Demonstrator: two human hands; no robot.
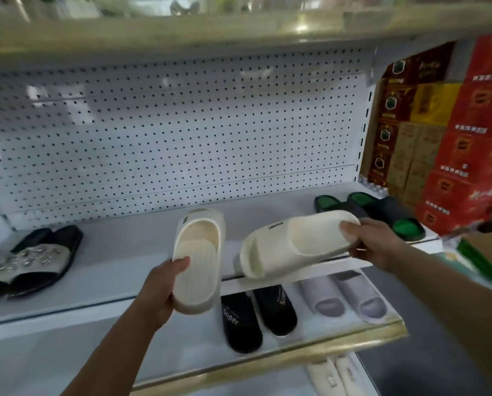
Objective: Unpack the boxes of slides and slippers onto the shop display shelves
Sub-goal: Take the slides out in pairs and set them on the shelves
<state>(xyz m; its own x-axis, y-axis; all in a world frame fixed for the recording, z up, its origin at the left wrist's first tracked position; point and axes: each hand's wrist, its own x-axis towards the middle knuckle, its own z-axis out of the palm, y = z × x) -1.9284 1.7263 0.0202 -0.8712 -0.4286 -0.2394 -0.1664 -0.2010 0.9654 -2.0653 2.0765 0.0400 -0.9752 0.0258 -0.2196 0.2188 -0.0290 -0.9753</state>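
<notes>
Left hand [160,290]: grips the heel end of a cream slide [198,258], thumb [181,264] pressed on the ribbed footbed, the other fingers curled out of sight beneath the sole.
Left cream slide: toe toward the pegboard [182,124], heel overhanging the front edge of the middle shelf [125,244]; whether the sole touches the shelf, cannot tell.
Right hand [373,241]: clamps the heel end of the second cream slide [296,241], thumb on the upper rim, remaining fingers wrapped under the sole.
Right cream slide: turned sideways and tilted, strap toward the left, low corner at the shelf's front lip, just beside the other cream slide without touching it.
Middle shelf, left end: black sandals with a jewelled grey strap [25,261], lying side by side.
Middle shelf, right end: dark slides with green footbeds [376,210], just behind the right hand.
Lower shelf [310,358]: gold-edged front; black slides printed "Super" [256,315] below the cream pair, pale grey slides [350,295] to their right.
Below the lower shelf: parts of pale slippers [333,375], blurred.
Right of the shelving: stacked red, yellow and brown cartons [439,132].
Top shelf [182,32]: pale underside across the upper view, contents above it blurred.
</notes>
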